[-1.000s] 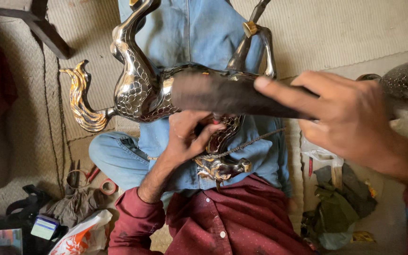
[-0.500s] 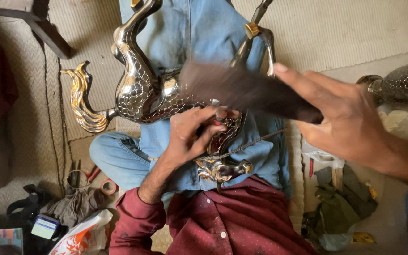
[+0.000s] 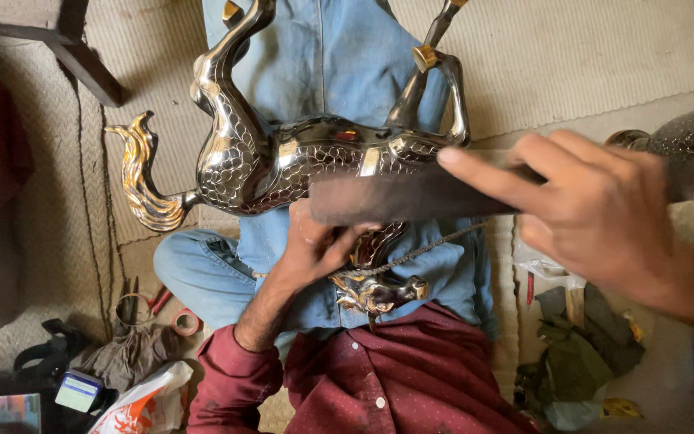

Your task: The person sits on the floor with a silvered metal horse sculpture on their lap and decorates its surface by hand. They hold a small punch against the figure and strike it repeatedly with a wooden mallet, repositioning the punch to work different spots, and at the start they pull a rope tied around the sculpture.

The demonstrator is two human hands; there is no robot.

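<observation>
A shiny silver metal horse figurine with a golden tail lies on its side across my lap, legs pointing away from me. My left hand grips it from below near the neck, just above the horse's head. My right hand holds a flat dark tool, with my forefinger stretched along it. The tool lies level across the horse's body.
Red-handled pliers, a tape roll, a grey cloth and a white plastic bag lie on the woven mat at left. Another silver metal piece and green rags are at right.
The flat tool in my right hand tilted up to the right, then came back level and slightly lower across the horse. My left hand stays on the figurine.
</observation>
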